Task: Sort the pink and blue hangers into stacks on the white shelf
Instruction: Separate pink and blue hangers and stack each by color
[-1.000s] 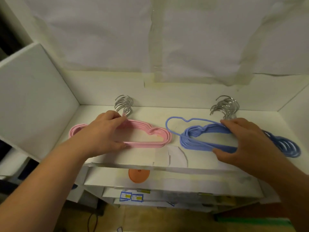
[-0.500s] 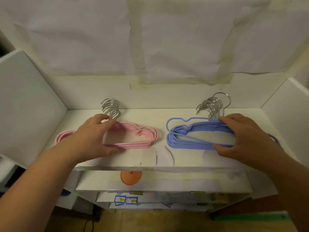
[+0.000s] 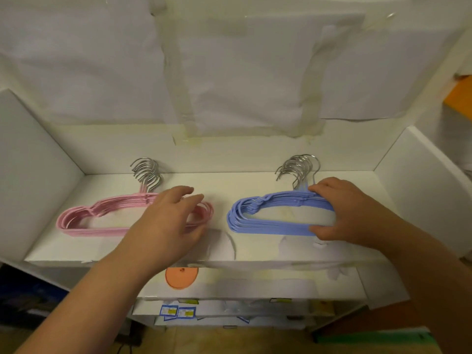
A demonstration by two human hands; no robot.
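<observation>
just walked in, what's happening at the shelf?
A person is tidying thin hangers with metal hooks into two piles on the white shelf. The left hand hovers over the right end of the pink hanger stack, fingers relaxed. The right hand grips the right part of the blue hanger stack, fingers on its top edge, thumb at the bottom bar. Both stacks lie flat, apart, hooks pointing to the back wall.

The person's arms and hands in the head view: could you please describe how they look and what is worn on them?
Both forearms are bare, with no sleeves in view. The left hand and right hand wear no gloves, and no rings, watch or bracelets show on the visible parts.
</observation>
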